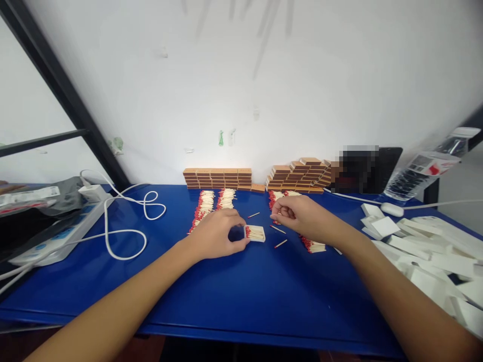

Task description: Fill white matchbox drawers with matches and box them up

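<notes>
A small white matchbox tray [258, 238] lies on the blue table, holding red-headed matches [254, 232]. My left hand [219, 234] grips its left end between thumb and fingers. To the right, my right hand [292, 213] hovers by a pile of matches [276, 195], its fingertips pinched together; whether a match is between them I cannot make out. Loose matches [280, 244] are scattered between the tray and this hand. Two rows of matches [226, 198] stretch behind my left hand, and another match pile [314, 245] sits under my right wrist.
Closed matchboxes [218, 178] are stacked along the wall, with a second, stepped stack [298, 173] to their right. Many white empty trays [426, 256] heap up at the right, near a plastic bottle [426, 168] and a dark tablet-like object [388, 168]. A power strip [64, 231] and white cables [107, 226] occupy the left.
</notes>
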The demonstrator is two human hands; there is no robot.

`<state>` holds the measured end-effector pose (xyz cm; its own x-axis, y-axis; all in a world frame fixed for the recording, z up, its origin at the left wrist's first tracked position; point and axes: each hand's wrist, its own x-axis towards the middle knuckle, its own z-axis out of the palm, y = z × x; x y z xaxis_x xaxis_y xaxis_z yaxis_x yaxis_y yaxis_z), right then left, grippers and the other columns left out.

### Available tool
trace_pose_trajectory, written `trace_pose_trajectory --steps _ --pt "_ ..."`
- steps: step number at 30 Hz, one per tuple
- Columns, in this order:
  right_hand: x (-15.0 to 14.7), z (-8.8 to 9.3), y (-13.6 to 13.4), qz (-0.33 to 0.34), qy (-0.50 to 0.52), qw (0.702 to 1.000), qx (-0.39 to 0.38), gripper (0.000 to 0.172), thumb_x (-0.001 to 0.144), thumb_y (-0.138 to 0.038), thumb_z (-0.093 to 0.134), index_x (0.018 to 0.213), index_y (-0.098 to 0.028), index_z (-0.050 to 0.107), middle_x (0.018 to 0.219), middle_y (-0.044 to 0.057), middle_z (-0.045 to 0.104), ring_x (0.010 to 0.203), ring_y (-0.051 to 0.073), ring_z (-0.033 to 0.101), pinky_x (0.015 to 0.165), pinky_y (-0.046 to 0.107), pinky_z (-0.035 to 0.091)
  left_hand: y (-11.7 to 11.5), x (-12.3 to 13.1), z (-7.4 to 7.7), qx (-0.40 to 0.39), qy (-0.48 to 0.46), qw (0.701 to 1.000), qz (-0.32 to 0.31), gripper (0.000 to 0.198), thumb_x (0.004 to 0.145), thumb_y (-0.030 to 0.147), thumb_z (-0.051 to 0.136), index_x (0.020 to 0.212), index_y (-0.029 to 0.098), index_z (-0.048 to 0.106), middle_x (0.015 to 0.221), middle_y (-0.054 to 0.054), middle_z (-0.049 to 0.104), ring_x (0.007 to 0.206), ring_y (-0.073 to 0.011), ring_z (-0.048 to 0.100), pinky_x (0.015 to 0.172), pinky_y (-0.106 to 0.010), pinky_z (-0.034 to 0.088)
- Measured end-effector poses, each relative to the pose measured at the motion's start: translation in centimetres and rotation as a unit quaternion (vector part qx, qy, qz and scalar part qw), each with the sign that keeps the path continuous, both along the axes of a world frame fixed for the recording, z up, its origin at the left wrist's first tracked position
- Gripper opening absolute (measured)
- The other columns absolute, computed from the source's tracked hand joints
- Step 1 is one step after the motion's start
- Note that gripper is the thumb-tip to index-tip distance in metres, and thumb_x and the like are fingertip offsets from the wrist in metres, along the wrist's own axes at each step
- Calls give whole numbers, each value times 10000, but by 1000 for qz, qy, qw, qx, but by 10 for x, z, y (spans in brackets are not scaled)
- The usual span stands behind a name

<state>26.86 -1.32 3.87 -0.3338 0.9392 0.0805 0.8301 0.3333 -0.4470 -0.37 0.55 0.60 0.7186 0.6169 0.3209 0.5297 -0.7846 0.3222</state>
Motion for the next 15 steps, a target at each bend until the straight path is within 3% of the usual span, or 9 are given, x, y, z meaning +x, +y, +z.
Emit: trace_pose_trajectory --steps 10,13,15 --pt "16 7 -7 54 -44 983 -170 249 805 -423 782 937 -214 754 746 0 612 664 167 563 576 287 404 -1 -2 6 -23 15 999 -21 238 830 374 758 973 184 763 924 -49 714 832 -206 665 783 -340 530" --pt "15 3 -7 63 -37 969 -236 203 825 -418 751 879 -223 761 735 3 585 637 168 561 530 278 421 -2 -1 3 -20 20 999 -23 246 838 385 762 978 183 764 931 -51 718 841 -207 667 781 -338 529" --pt "13 -3 -5 61 -32 968 -239 211 855 -435 723 845 -225 741 736 5 588 625 166 551 515 277 412 -2 0 1 -12 26 999 -25 249 845 391 761 981 182 766 927 -54 720 848 -213 666 777 -343 527"
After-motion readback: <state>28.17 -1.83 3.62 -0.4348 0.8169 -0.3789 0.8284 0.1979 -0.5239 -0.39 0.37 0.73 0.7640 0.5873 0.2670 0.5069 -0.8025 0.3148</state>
